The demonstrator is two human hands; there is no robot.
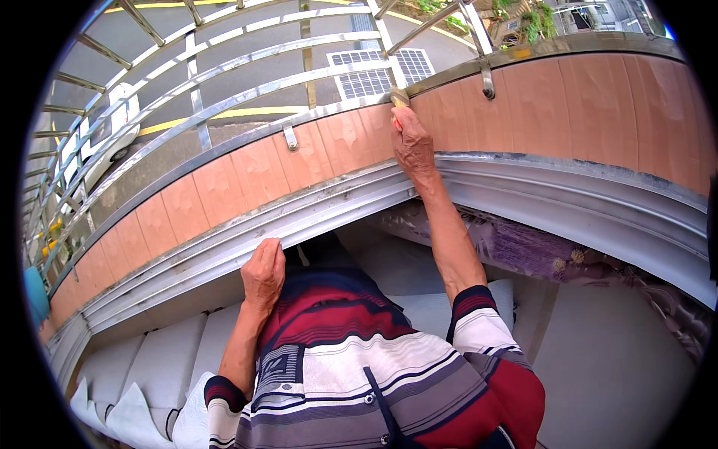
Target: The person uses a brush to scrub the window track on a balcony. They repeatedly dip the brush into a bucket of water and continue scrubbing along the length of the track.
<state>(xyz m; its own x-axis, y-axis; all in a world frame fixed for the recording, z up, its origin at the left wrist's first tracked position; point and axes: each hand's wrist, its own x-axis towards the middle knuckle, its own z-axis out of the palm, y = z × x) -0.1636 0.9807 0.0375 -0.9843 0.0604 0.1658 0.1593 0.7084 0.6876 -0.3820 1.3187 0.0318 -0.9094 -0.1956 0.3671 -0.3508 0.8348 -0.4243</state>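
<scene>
My right hand [414,143] reaches forward to the corner of the window sill. It is closed around a small brush [400,97], whose handle shows yellow and red. The bristles meet the metal rail at the corner where the two railing sides join; how firmly they press is unclear. Closer to my body, my left hand [263,275] is curled with its fingers together by the inner edge of the aluminium window track [247,224]. No object shows in it, and whether it touches the track cannot be told. The orange-brown sill [213,188] runs beyond the track.
Stainless steel railing bars [247,56] enclose the sill's outer side, with a metal bracket [290,137] fixed to it. Below lie a road, a white car [101,134] and solar panels [364,84]. Indoors are a grey sofa [162,353] and a purple patterned curtain [505,241].
</scene>
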